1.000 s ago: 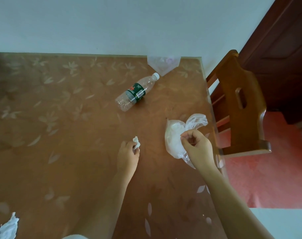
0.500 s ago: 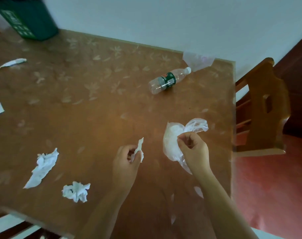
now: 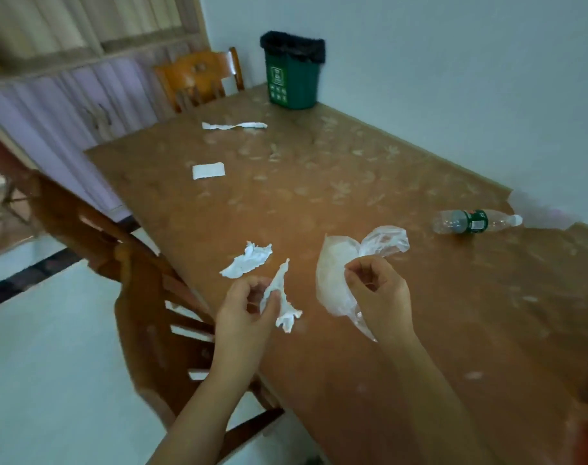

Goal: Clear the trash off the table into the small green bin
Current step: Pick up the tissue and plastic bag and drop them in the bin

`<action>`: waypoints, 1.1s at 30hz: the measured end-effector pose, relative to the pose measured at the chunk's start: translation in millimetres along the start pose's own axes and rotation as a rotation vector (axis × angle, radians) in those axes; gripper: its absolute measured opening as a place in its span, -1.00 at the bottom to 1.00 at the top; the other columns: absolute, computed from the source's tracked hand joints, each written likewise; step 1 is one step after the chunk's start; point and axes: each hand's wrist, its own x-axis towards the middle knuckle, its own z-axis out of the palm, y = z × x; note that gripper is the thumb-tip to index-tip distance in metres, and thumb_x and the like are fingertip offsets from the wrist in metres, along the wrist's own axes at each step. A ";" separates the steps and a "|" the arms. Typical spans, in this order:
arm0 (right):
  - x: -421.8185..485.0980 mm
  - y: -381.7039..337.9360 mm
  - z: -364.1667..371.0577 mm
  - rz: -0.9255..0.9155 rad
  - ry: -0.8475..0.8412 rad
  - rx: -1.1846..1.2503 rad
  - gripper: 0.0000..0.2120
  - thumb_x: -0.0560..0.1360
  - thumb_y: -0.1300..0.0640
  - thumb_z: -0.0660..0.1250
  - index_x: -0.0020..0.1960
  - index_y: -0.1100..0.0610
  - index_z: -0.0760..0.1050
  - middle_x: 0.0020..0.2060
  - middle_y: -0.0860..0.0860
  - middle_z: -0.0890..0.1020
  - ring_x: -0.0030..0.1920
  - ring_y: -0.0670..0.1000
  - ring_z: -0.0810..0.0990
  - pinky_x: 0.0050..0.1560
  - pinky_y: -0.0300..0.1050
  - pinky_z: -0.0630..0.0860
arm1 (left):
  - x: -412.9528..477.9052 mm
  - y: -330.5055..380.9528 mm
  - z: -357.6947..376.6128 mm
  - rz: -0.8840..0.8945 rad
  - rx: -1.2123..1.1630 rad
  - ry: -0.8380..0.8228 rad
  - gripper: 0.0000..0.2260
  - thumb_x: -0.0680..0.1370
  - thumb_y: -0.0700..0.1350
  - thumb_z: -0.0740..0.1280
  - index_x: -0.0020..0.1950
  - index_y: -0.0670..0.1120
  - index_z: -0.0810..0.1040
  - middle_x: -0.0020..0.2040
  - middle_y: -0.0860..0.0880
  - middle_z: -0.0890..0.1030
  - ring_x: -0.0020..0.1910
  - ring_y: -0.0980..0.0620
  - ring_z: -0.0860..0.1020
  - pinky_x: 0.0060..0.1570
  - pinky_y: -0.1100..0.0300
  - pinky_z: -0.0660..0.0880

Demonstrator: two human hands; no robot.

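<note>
The small green bin (image 3: 293, 78) stands upright at the far corner of the table (image 3: 420, 330), against the wall. It is lined with a black bag folded over its rim and carries white markings on its front; its inside cannot be seen from this angle.

Nearest the bin, a long twisted strip of white paper (image 3: 234, 125) lies flat on the table. Farther from the bin, toward the table's left edge, lies a flat rectangular slip of white paper (image 3: 208, 170). Well away from the bin, close to the hands, sits a crumpled white tissue (image 3: 247, 260). That makes three paper scraps lying loose on the table.

A fourth scrap, a twisted white tissue (image 3: 281, 297), is pinched between the thumb and fingers of the left hand (image 3: 247, 313), lifted above the table's near edge. The right hand (image 3: 380, 293) is curled closed around a crumpled clear plastic bag (image 3: 339, 263), which bulges out to the left and above the fist.

One clear plastic bottle (image 3: 475, 221) with a green label and white cap lies on its side far to the right of the bin, near the wall edge. Just beyond its cap a pale, translucent plastic piece (image 3: 537, 209) rests against the wall, too blurred to identify further.

Two wooden chairs are in view: one (image 3: 198, 78) just left of the bin, another (image 3: 125, 263) along the table's left side.
</note>
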 end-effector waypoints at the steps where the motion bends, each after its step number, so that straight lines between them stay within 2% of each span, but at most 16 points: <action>1: -8.3 -11.2 15.8 -0.028 -0.026 0.007 -0.74 0.42 0.27 0.33 -0.28 -0.09 0.48 -0.36 -0.14 0.58 -0.38 -0.24 0.51 -0.36 -0.45 0.42 | -5.4 -1.2 -22.9 0.005 -0.008 0.043 -0.83 0.46 -0.16 0.37 -0.15 0.12 0.49 -0.18 0.12 0.56 -0.21 0.21 0.51 -0.24 0.46 0.42; 3: -27.8 -33.6 49.5 -0.077 -0.081 0.018 -0.74 0.41 0.28 0.34 -0.28 -0.08 0.49 -0.36 -0.14 0.58 -0.38 -0.27 0.50 -0.36 -0.49 0.39 | -18.5 -5.8 -71.1 0.015 -0.013 0.144 -0.87 0.48 -0.14 0.35 -0.10 0.10 0.50 -0.16 0.13 0.58 -0.17 0.16 0.54 -0.22 0.37 0.47; 5: -52.3 -56.9 86.0 -0.104 -0.140 0.042 -0.74 0.41 0.28 0.34 -0.28 -0.08 0.49 -0.35 -0.14 0.57 -0.36 -0.29 0.49 -0.36 -0.51 0.38 | -34.4 -14.7 -122.4 0.038 -0.002 0.265 -0.84 0.48 -0.16 0.35 -0.13 0.12 0.49 -0.18 0.13 0.57 -0.20 0.17 0.54 -0.29 0.45 0.45; 7: -81.5 -79.1 121.2 -0.137 -0.193 0.071 -0.74 0.40 0.27 0.34 -0.29 -0.09 0.49 -0.35 -0.15 0.56 -0.33 -0.26 0.50 -0.29 -0.44 0.41 | -52.9 -28.4 -173.8 0.047 0.028 0.363 -0.78 0.47 -0.20 0.35 -0.18 0.14 0.47 -0.20 0.14 0.57 -0.22 0.19 0.52 -0.32 0.52 0.39; 9: -113.9 -98.3 156.0 -0.182 -0.255 0.109 -0.73 0.41 0.27 0.33 -0.28 -0.10 0.48 -0.34 -0.14 0.56 -0.29 -0.17 0.52 -0.25 -0.33 0.41 | -75.3 -48.4 -224.4 0.012 0.031 0.438 -0.76 0.46 -0.22 0.36 -0.20 0.14 0.47 -0.23 0.13 0.57 -0.26 0.17 0.50 -0.34 0.49 0.38; 11: -147.7 -113.9 192.1 -0.194 -0.342 0.167 -0.77 0.42 0.26 0.33 -0.26 -0.06 0.51 -0.37 -0.10 0.54 -0.34 -0.04 0.49 -0.31 -0.22 0.39 | -100.6 -70.7 -270.5 -0.045 0.029 0.496 -0.75 0.47 -0.22 0.36 -0.22 0.15 0.46 -0.25 0.17 0.57 -0.29 0.17 0.49 -0.33 0.47 0.38; 14: -194.0 -129.7 247.9 -0.208 -0.461 0.197 -0.80 0.41 0.28 0.34 -0.24 -0.01 0.51 -0.34 -0.06 0.56 -0.30 -0.01 0.51 -0.25 -0.18 0.44 | -137.9 -98.7 -329.0 -0.123 0.055 0.585 -0.74 0.47 -0.22 0.35 -0.23 0.15 0.45 -0.25 0.33 0.55 -0.31 0.23 0.48 -0.33 0.50 0.36; 17: -232.2 -140.1 299.0 -0.199 -0.635 0.178 -0.83 0.42 0.26 0.33 -0.21 -0.01 0.50 -0.27 -0.02 0.58 -0.21 0.00 0.55 -0.16 -0.17 0.49 | -167.3 -122.6 -373.5 -0.209 0.063 0.678 -0.76 0.48 -0.24 0.34 -0.22 0.11 0.46 -0.26 0.38 0.55 -0.33 0.28 0.47 -0.34 0.51 0.35; 19: -248.0 -141.6 329.6 -0.198 -0.720 0.157 -0.85 0.42 0.26 0.32 -0.20 0.01 0.51 -0.27 -0.02 0.58 -0.20 0.02 0.55 -0.16 -0.18 0.50 | -180.9 -138.1 -395.7 -0.269 0.073 0.709 -0.77 0.48 -0.23 0.33 -0.21 0.10 0.46 -0.24 0.35 0.55 -0.31 0.27 0.47 -0.33 0.50 0.35; 21: -257.4 -143.6 361.0 -0.205 -0.793 0.120 -0.87 0.42 0.26 0.33 -0.19 0.04 0.51 -0.27 -0.02 0.59 -0.20 0.02 0.56 -0.15 -0.18 0.51 | -189.2 -151.3 -415.2 -0.300 0.106 0.734 -0.77 0.48 -0.23 0.33 -0.20 0.12 0.45 -0.25 0.23 0.58 -0.27 0.26 0.48 -0.31 0.45 0.37; 23: -261.7 -147.0 396.0 -0.213 -0.859 0.104 -0.82 0.42 0.29 0.34 -0.22 0.01 0.50 -0.28 -0.03 0.60 -0.20 0.02 0.56 -0.12 -0.16 0.51 | -191.4 -164.4 -435.9 -0.317 0.166 0.769 -0.75 0.48 -0.24 0.34 -0.20 0.13 0.44 -0.26 0.13 0.56 -0.22 0.27 0.48 -0.31 0.35 0.37; 25: -261.1 -151.2 432.9 -0.236 -0.890 0.103 -0.74 0.40 0.32 0.34 -0.26 -0.04 0.48 -0.31 -0.08 0.58 -0.24 -0.06 0.55 -0.16 -0.24 0.48 | -186.5 -179.0 -458.3 -0.330 0.237 0.787 -0.75 0.47 -0.23 0.34 -0.20 0.13 0.43 -0.24 0.10 0.55 -0.19 0.28 0.48 -0.31 0.33 0.36; 29: -244.9 -161.8 509.3 -0.265 -0.918 0.117 -0.75 0.41 0.29 0.35 -0.25 -0.07 0.48 -0.30 -0.11 0.59 -0.27 -0.17 0.54 -0.20 -0.33 0.49 | -148.2 -210.0 -510.5 -0.363 0.373 0.772 -0.80 0.45 -0.25 0.35 -0.15 0.05 0.44 -0.20 0.04 0.54 -0.17 0.19 0.50 -0.23 0.54 0.31; 33: -203.3 -189.6 583.3 -0.290 -0.957 0.117 -0.77 0.41 0.28 0.34 -0.23 -0.06 0.48 -0.27 -0.07 0.59 -0.21 -0.03 0.57 -0.13 -0.12 0.53 | -67.2 -218.3 -561.2 -0.328 0.478 0.762 -0.81 0.44 -0.27 0.36 -0.11 -0.01 0.45 -0.21 0.07 0.49 -0.21 0.21 0.48 -0.21 0.58 0.30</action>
